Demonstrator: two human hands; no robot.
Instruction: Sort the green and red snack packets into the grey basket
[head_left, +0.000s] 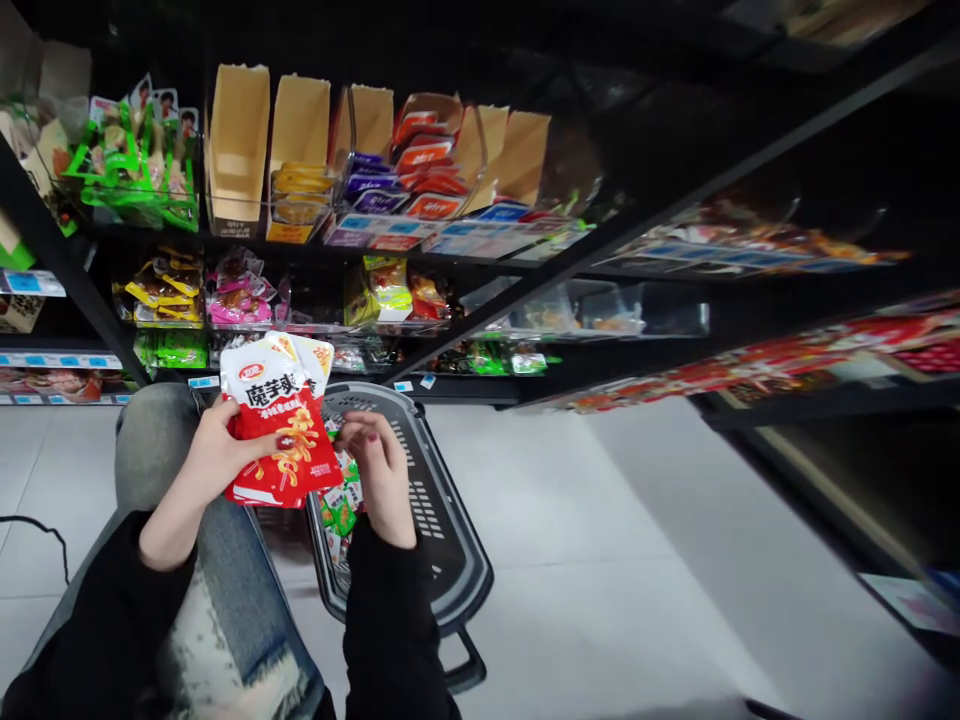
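Several red-and-white snack packets (289,455) are gripped in a stack by my left hand (225,445), thumb across the front and the other fingers hidden behind. Large dark characters and a picture of orange strips mark the front packet. My right hand (382,470) is just right of the packets, its fingers loosely bent and apart, with nothing visible in them. Whether its fingertips touch the packets' edge I cannot tell. Below it stands a dark grey shopping basket (457,560) on the floor. Small green-and-white packets (345,505) lie inside, partly covered by my right hand.
Ahead, a black shelf (300,250) carries cardboard display boxes (240,145), purple packets (373,185), orange packets (431,160) and green bags (139,160). More goods sit on lower levels. Another shelf runs along the right. My bent knee (154,440) is left of the basket; pale floor tiles (555,520) lie to its right.
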